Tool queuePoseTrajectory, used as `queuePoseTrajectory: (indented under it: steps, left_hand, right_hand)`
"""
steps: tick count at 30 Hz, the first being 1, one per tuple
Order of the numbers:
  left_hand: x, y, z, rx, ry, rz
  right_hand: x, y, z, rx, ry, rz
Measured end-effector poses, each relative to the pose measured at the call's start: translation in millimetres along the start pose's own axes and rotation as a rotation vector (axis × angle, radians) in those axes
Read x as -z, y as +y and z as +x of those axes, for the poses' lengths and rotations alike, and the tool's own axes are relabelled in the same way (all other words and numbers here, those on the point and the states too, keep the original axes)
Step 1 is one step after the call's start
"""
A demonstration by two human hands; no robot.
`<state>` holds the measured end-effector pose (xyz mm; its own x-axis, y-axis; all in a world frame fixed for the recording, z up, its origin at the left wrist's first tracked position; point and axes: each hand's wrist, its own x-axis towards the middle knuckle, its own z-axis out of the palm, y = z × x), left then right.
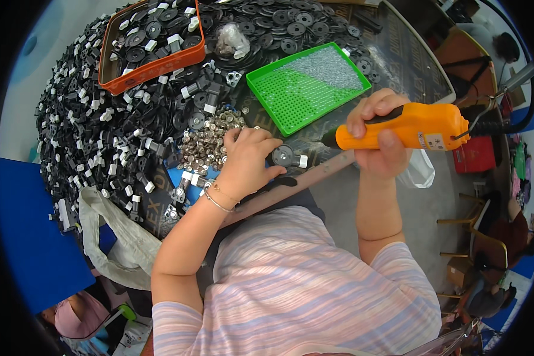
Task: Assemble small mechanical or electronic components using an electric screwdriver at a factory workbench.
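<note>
My right hand (378,133) is wrapped round an orange electric screwdriver (424,126), held nearly level with its black tip pointing left. A black caster part (283,155) with a round disc and a white tab lies at the table edge, just left of that tip. My left hand (248,159) rests beside a heap of small shiny metal pieces (207,144), its fingers spread and the thumb close to the caster part. Whatever lies under the palm is hidden. Beyond both hands, a green perforated tray (285,102) holds many small silver screws (332,66).
Black parts with white tabs (115,130) heap over the table's left side, with black discs (291,29) at the back. An orange-red bin (160,68) stands among them. A pale cloth bag (121,246) hangs at the left edge. The screwdriver's cable (507,127) runs right.
</note>
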<state>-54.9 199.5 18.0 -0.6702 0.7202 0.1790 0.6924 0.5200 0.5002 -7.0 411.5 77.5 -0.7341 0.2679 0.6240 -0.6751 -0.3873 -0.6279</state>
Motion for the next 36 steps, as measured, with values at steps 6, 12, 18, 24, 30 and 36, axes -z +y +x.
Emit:
queuePoseTrajectory:
  steps: [6, 12, 18, 24, 30, 36]
  left_hand:
    - [0, 3, -2, -0.005, 0.013, 0.025]
    - [-1, 3, -3, -0.007, -0.007, 0.037]
    - [-7, 2, -2, -0.022, -0.015, -0.027]
    - [-5, 0, -2, -0.002, -0.028, -0.090]
    - [-7, 3, -2, -0.028, -0.015, -0.058]
    - [-7, -1, 0, -0.008, -0.015, -0.039]
  right_hand:
    - [1, 1, -1, -0.010, 0.020, -0.020]
    - [1, -2, 6, 0.024, 0.002, 0.021]
    - [2, -7, 14, 0.016, -0.050, -0.092]
    - [7, -5, 12, 0.000, -0.054, -0.080]
    - [3, -2, 13, 0.029, 0.016, 0.019]
    - [7, -3, 11, 0.001, -0.043, -0.097]
